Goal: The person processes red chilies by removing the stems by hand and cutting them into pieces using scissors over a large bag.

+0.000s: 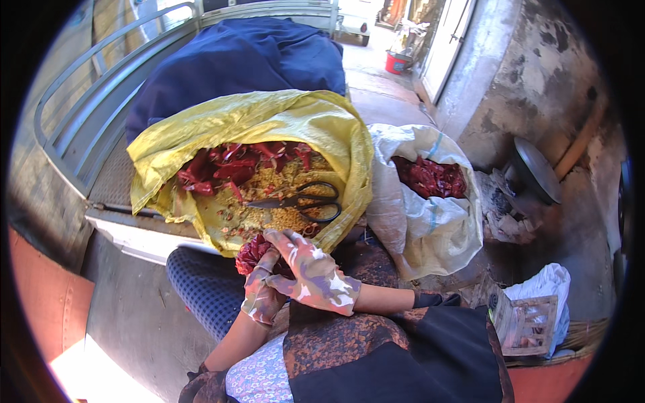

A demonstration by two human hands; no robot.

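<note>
1. Low in the mouth of a big yellow sack (282, 111), right at its near edge, is a bunch of red chilies (251, 255).
2. The left hand (263, 295), in a patchy camouflage glove, is curled around the bunch and holds it from below.
3. The right hand (317, 274) has the same kind of glove. It bends over the left hand, with its fingertips by the top of the bunch. I cannot tell if it grips the bunch or just rests there.
4. Inside the yellow sack, just past the hands, lie lots of small yellow seeds (275, 218). Black scissors (299, 199) lie on the seeds, with their handle loops toward the right.
5. Farther back in that sack there is a heap of red pods (235, 164).
6. Just to the right stands a white sack (437, 235). Its top is open, and dark red pods (430, 176) show inside.
7. Behind the yellow sack, a dark blue cloth (235, 64) covers something big on a metal cart (127, 232) with side rails.
8. Well over to the right, a round dark pan (536, 171) leans by a stained wall (537, 80).
9. Low on the right are a small wooden crate (531, 326) and a white plastic bag (547, 287).
10. Far away, near a white door (447, 47), sits a red bucket (396, 64).
</note>
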